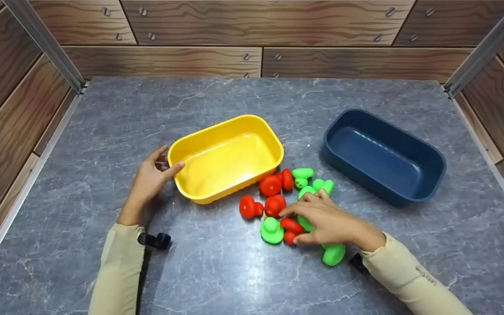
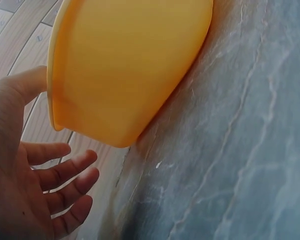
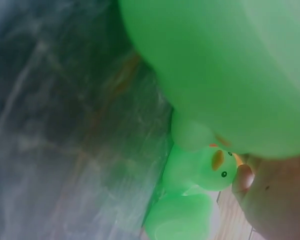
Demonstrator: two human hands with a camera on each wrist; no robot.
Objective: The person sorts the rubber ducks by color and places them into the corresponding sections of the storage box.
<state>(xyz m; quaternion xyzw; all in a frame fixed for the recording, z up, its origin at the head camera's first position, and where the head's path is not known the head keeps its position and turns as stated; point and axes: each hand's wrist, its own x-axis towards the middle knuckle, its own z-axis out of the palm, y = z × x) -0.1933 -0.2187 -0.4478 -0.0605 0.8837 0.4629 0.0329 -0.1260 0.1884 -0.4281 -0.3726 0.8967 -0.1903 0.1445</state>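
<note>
My left hand (image 1: 151, 177) is at the left end of a yellow plastic bin (image 1: 225, 164). Its thumb lies over the rim while the other fingers stay outside; the left wrist view shows those fingers (image 2: 72, 195) loosely bent, apart from the wall. Over a cluster of red and green rubber ducks, my right hand (image 1: 328, 218) reaches with spread fingers. Its thumb and index finger straddle a tipped red duck (image 1: 291, 226), the index tip beside another red duck (image 1: 274, 205). Green ducks (image 3: 225, 75) fill much of the right wrist view, partly hiding the hand.
Right of the ducks stands a dark blue bin (image 1: 379, 162) with nothing in it. A green duck (image 1: 272, 231) and a red duck (image 1: 250, 207) lie at the cluster's left side. Wood-patterned walls (image 1: 260, 26) enclose the grey marbled tabletop (image 1: 217, 271).
</note>
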